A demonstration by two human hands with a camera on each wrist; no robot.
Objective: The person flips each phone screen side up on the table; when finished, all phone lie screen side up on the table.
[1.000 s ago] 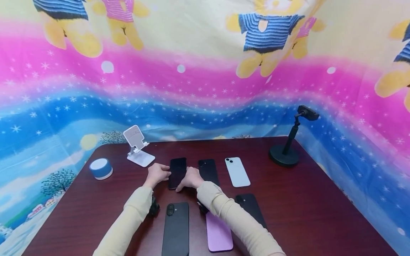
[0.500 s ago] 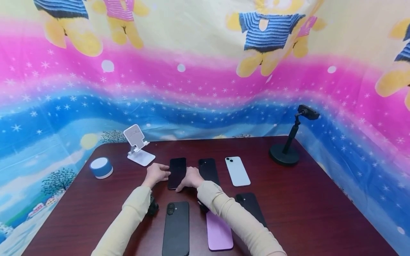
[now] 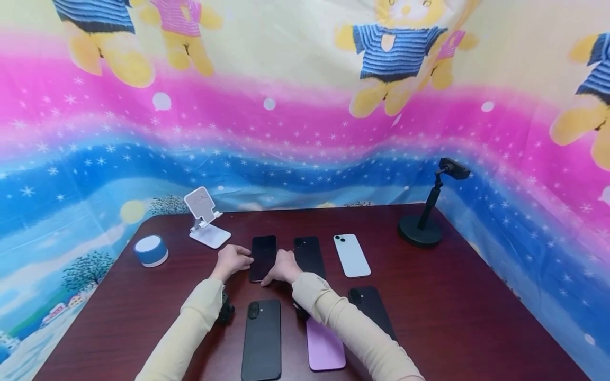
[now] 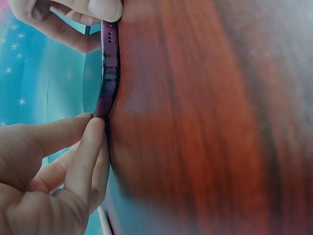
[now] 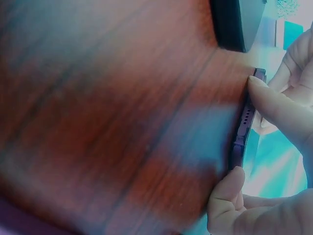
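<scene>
A smartphone [image 3: 263, 257], its dark face up, lies between both hands at the back middle of the table. On its left edge, the left hand [image 3: 232, 261] pinches with its fingertips; the left wrist view shows these fingers [image 4: 88, 147] close up. The right hand [image 3: 283, 267] grips the right side, its thumb at the near end. In the right wrist view, that thumb [image 5: 232, 183] is beside the port and speaker holes on the phone's end. A black phone [image 3: 308, 256] lies just right of the right hand. Some fingertips are hidden.
Left stand a white folding phone stand [image 3: 206, 217] and a blue-and-white round object [image 3: 150, 251]. A white phone [image 3: 351, 255] and a black stand [image 3: 421, 227] are on the right. Nearer lie a dark grey phone [image 3: 262, 338], a purple phone [image 3: 325, 346] and another black phone [image 3: 374, 309], partly under the right forearm.
The head view has shifted slightly. Both hands stay at the smartphone's sides with no clear movement, and the other phones have not moved.
</scene>
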